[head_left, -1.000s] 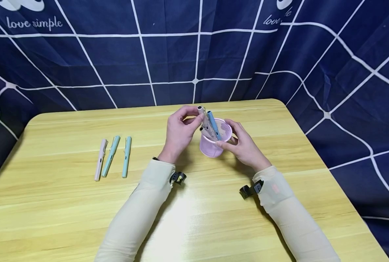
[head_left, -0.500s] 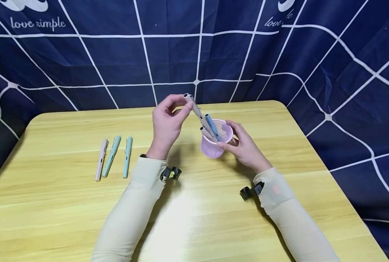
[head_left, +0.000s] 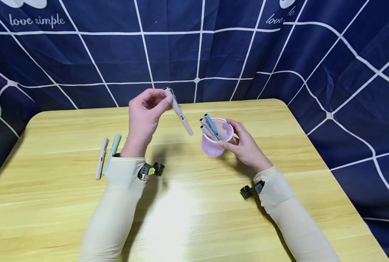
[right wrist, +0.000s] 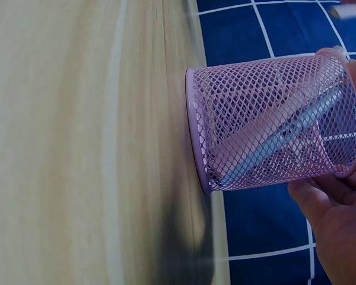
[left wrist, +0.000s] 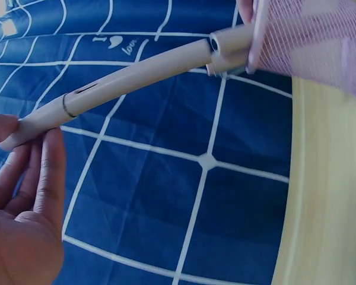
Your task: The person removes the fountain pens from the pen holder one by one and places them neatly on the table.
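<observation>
My left hand point(head_left: 143, 120) pinches a pale pinkish-grey pen point(head_left: 180, 113) near its clip end, thumb against fingers. The pen slants down to the right in the air, apart from the pink mesh pen holder point(head_left: 211, 148). With thumb and fingers, my right hand point(head_left: 249, 152) grips the holder's rim side. Inside the holder lean a blue pen point(head_left: 213, 126) and two pale pens. In the right wrist view, the mesh holder point(right wrist: 267, 124) has its base at the tabletop. The left wrist view shows the held pen point(left wrist: 130, 77) pinched at one end.
On the left of the wooden table point(head_left: 50, 203) lie a pale pink pen point(head_left: 101, 159) and a teal pen point(head_left: 114, 146), the latter partly behind my left wrist. Another teal pen is almost wholly hidden there. A dark blue curtain point(head_left: 115, 54) with white lines hangs behind.
My left hand has drawn the pale pen up out of the holder and carried it left. My right hand stays at the holder. The left arm now covers part of the pens on the table.
</observation>
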The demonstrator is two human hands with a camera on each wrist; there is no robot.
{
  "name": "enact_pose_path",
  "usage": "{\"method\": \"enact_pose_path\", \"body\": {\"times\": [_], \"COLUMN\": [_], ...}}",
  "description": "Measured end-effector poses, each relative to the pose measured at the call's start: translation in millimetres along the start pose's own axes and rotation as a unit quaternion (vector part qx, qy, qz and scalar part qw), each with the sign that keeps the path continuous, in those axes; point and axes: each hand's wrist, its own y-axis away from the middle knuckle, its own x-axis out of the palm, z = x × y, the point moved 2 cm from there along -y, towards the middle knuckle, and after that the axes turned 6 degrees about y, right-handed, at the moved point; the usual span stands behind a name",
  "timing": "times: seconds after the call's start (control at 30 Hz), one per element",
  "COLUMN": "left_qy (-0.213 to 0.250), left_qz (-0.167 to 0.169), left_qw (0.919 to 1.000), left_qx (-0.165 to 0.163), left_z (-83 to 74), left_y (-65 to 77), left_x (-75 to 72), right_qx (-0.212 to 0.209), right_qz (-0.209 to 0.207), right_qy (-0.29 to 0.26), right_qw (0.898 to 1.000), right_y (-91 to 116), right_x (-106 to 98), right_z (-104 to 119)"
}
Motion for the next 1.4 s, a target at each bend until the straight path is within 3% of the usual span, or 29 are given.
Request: {"method": "enact_pose_path", "body": {"times": [0.3, 0.67, 0.87, 1.13, 1.4], "left_qy": [-0.051, -0.122, -0.169, -0.240, -0.287], "left_qz": [-0.009, -0.014, -0.010, 0.009, 0.020], "left_qw": [0.9919, 0.9728, 0.9527, 0.9145, 0.8889], "left_qx": [-0.116, -0.197, -0.252, -0.325, -0.357], "left_z": [1.4, 4.5, 10.8, 17.3, 28.8], "left_y": [4.3, 12.7, 18.3, 24.0, 26.4], "left_x": [-31.0, -60.7, -76.3, -91.9, -102.2], "right_qx": [0.003, 0.005, 0.004, 0.006, 0.005], "right_qz": [0.004, 0.003, 0.003, 0.000, 0.004], "right_qy": [0.014, 0.018, 0.000, 0.009, 0.004], "right_qw": [1.000, 1.000, 1.000, 1.000, 1.000], "right_y": [-1.2, -1.9, -1.5, -0.7, -0.6], "right_x": [-1.3, -1.5, 0.6, -2.1, -0.6], "right_z": [0.3, 1.5, 1.0, 0.7, 0.4]}}
